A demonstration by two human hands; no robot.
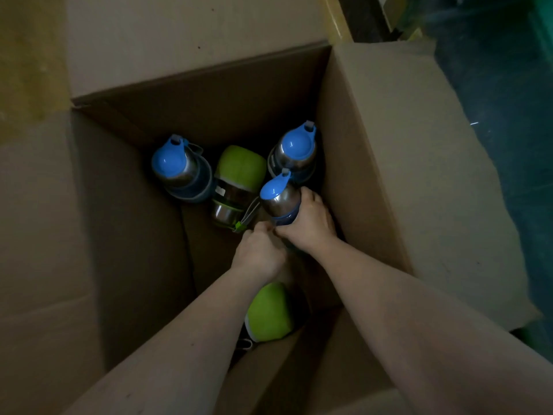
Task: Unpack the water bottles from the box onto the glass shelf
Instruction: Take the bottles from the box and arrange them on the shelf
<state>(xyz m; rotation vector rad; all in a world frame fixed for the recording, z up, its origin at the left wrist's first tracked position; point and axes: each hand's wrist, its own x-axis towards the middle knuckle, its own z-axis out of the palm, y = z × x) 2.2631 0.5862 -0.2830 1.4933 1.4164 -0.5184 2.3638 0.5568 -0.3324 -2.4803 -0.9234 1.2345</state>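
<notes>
Near green bottle (270,311) — arms hide, perhaps, half.

open cardboard box (374,151) holds five steel bottles: blue-capped ones at the far left (179,172), far right (296,151) and right wall (279,199), green-capped ones mid-floor (236,187), tilted, and near edge (270,313).

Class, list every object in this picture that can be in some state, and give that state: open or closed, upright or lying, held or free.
Cardboard box: open, flaps folded outward.
Held blue-capped bottle: cap closed, tilted, in the right hand grip.
Left hand: fingers curled at that bottle's base.
Left blue-capped bottle: closed, standing, free.
Far right blue-capped bottle: closed, standing, free.
Middle green-capped bottle: closed, leaning, free.
Near green-capped bottle: closed, free, partly hidden by arms.
</notes>
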